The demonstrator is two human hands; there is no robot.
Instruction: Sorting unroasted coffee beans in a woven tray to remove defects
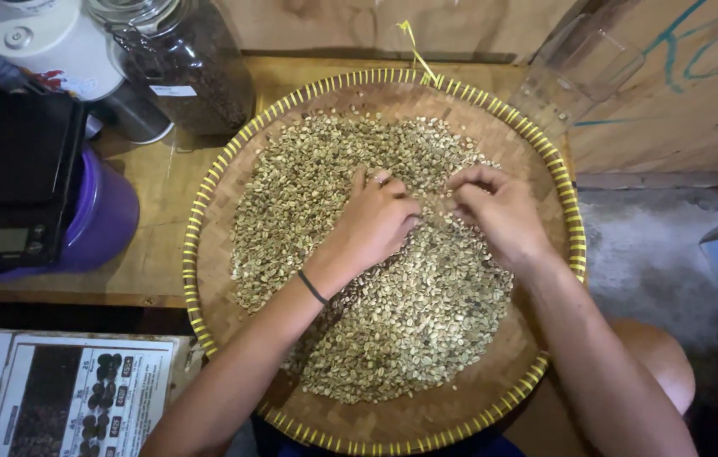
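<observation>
A round woven bamboo tray (pixel 207 279) with a yellow-bound rim fills the middle of the view and carries a wide layer of pale green coffee beans (pixel 427 322). My left hand (pixel 376 222) lies palm down on the beans near the tray's centre, fingers spread slightly, a thin black band on its wrist. My right hand (pixel 499 211) rests just to the right of it, fingertips curled and pinched into the beans. The two hands nearly touch at the fingertips. Whether the right fingers hold a bean cannot be made out.
The tray sits on a wooden table (pixel 156 195). At the left stand a black digital scale (pixel 8 195) on a purple container (pixel 105 216), a white canister (pixel 46 38) and a glass jar of dark beans (pixel 194 68). A printed chart (pixel 80 398) lies at lower left.
</observation>
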